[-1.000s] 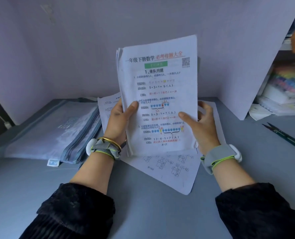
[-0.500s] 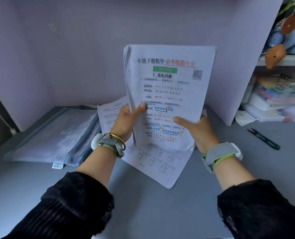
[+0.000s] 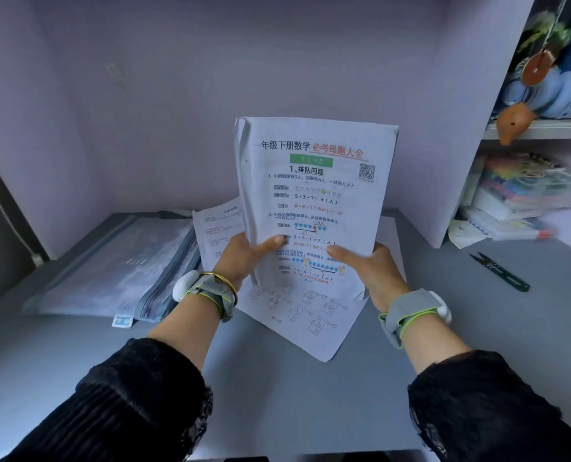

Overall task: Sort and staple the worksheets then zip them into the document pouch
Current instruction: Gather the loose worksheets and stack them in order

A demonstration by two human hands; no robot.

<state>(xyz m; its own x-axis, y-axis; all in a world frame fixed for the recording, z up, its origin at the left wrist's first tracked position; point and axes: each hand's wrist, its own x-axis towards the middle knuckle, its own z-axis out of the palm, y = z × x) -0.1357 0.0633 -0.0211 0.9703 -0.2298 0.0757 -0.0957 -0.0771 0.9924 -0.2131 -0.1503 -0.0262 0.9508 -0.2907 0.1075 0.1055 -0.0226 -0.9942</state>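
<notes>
I hold a stack of printed worksheets [image 3: 314,195] upright above the grey desk, its top page showing maths problems and a QR code. My left hand [image 3: 244,258] grips the stack's lower left edge, thumb on the front. My right hand [image 3: 367,265] grips the lower right edge, thumb pressed on the page. More loose worksheets [image 3: 307,321] lie flat on the desk under the stack, one sheet [image 3: 215,231] sticking out behind my left hand. A grey translucent zip document pouch [image 3: 117,265] lies at the left of the desk. No stapler is in view.
Small black thread snips [image 3: 500,271] lie on the desk at the right. A white partition [image 3: 477,161] stands at the back right, with shelves beyond it holding books [image 3: 524,195] and blue stuffed items [image 3: 550,91]. A purple wall closes the back.
The view has tilted up and shifted, showing more of the shelf at the right. The upright stack sits a little lower against the loose sheets; both hands keep the same grip.
</notes>
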